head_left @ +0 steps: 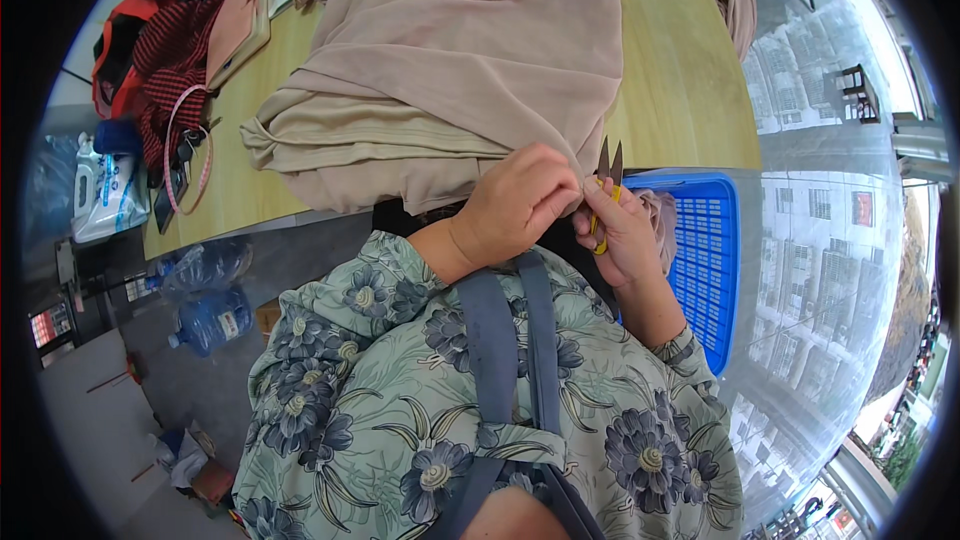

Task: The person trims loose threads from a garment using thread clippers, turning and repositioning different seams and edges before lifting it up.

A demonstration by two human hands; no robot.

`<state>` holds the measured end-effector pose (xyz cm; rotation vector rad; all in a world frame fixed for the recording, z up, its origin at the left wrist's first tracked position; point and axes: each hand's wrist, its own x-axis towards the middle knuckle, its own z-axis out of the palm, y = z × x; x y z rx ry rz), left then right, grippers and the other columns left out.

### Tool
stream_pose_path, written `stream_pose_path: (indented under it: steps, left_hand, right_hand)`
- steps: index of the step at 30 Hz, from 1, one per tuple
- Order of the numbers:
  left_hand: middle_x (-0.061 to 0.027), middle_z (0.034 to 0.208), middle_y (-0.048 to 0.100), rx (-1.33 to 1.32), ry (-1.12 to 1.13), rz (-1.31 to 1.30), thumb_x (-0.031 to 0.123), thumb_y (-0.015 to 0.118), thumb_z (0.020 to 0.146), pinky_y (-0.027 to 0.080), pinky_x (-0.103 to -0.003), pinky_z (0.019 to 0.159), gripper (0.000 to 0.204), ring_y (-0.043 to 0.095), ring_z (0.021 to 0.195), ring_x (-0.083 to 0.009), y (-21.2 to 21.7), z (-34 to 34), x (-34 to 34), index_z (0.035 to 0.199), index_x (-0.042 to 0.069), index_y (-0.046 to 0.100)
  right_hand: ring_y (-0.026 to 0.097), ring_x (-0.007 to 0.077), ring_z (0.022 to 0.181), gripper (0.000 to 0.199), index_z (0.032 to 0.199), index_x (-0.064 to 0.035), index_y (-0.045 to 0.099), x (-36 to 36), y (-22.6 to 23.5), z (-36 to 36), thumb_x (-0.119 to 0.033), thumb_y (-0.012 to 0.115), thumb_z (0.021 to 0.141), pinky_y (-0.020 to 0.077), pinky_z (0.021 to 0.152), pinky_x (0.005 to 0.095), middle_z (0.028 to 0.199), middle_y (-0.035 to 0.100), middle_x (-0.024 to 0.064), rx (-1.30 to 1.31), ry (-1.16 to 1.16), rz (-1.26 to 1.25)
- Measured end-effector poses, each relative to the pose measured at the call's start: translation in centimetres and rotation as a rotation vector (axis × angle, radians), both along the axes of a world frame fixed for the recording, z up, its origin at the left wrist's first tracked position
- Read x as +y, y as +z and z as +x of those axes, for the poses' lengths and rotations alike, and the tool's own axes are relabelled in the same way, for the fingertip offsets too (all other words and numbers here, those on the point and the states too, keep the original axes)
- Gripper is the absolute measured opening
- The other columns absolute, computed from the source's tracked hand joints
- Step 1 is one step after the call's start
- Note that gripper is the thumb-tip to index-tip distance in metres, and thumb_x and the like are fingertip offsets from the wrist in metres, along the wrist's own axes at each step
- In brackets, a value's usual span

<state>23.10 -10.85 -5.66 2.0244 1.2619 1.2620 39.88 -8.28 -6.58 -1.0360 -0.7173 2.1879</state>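
Seen from above, a person in a floral-print top, grey-blue flowers on pale green, worked at the edge of a wooden table (690,90) with a smooth yellowish top. A large beige garment (470,50) of soft, draping cloth lay in folds across the table, its lower edge hanging over the near side. The left hand (520,205) was closed, pinching the cloth's edge between fingers and thumb. The right hand (625,230) gripped a small pair of thread snips (608,175) with a yellow handle, its two dark pointed blades standing slightly apart and pointing upward, just beside the pinched cloth. Below the right hand sat one blue plastic crate (710,260) with a perforated grid wall, pinkish fabric inside it. At the table's far left lay a red and black striped cloth (165,60) and one pink loop of cord (180,150). Further left sat a white soft package (105,195) with blue printing. On the grey floor below lay two clear plastic water bottles (210,315), one bluish and rounded, one crumpled-looking.
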Motion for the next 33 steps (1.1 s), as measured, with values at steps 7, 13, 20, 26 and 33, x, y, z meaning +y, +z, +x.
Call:
stream_pose_path:
  steps: [7, 13, 20, 26, 33]
  left_hand:
    - [-0.0019, 0.096, 0.055, -0.598, -0.122, -0.571, 0.012, 0.047, 0.093, 0.041, -0.021, 0.069, 0.011, 0.047, 0.078, -0.0071, 0.0, 0.8, 0.2, 0.089, 0.003, 0.05]
    - [-0.0012, 0.095, 0.056, -0.665, -0.131, -0.738, 0.016, 0.043, 0.095, 0.042, -0.02, 0.066, 0.014, 0.046, 0.073, -0.0049, -0.4, 0.8, 0.8, 0.092, 0.004, 0.05]
    - [-0.0019, 0.094, 0.057, -0.622, -0.119, -0.749, 0.015, 0.042, 0.095, 0.043, -0.02, 0.064, 0.014, 0.046, 0.072, -0.0042, -0.6, 0.9, 1.2, 0.091, 0.004, 0.049]
    - [-0.0013, 0.093, 0.056, -0.697, -0.142, -0.692, 0.014, 0.042, 0.095, 0.042, -0.019, 0.063, 0.013, 0.045, 0.07, -0.0038, -0.9, 1.4, 0.9, 0.093, 0.004, 0.049]
    - [-0.001, 0.089, 0.056, -0.717, -0.193, -0.728, 0.013, 0.042, 0.095, 0.042, -0.019, 0.062, 0.013, 0.045, 0.069, -0.0037, -1.1, 1.4, 1.1, 0.092, 0.003, 0.049]
  right_hand:
    - [0.043, 0.003, 0.053, 0.017, 0.089, -0.0096, 0.052, -0.1, -0.4, 0.3, -0.026, 0.056, 0.089, 0.0311, 0.043, 0.0158, 0.072, 0.052, -0.0019, -0.101, -0.041, 0.031]
    - [0.046, 0.0049, 0.056, 0.021, 0.099, -0.0062, 0.053, 0.2, -0.1, 1.6, -0.025, 0.055, 0.089, 0.0348, 0.047, 0.0176, 0.075, 0.054, -0.0006, -0.231, 0.028, 0.188]
    - [0.056, 0.0146, 0.071, 0.031, 0.111, -0.0043, 0.054, 0.7, 3.1, 3.6, -0.02, 0.06, 0.085, 0.0445, 0.065, 0.0279, 0.076, 0.058, 0.0066, -0.793, 0.088, 0.928]
    - [0.055, 0.0238, 0.063, 0.029, 0.102, -0.0125, 0.062, 1.2, 6.3, 3.3, -0.019, 0.067, 0.074, 0.0429, 0.056, 0.0333, 0.07, 0.056, 0.0059, -1.169, 0.307, 1.408]
    - [0.054, 0.0217, 0.058, 0.025, 0.097, -0.017, 0.064, 1.6, 6.5, 2.7, -0.019, 0.067, 0.073, 0.0426, 0.054, 0.0341, 0.065, 0.053, 0.0021, -1.267, 0.323, 1.58]
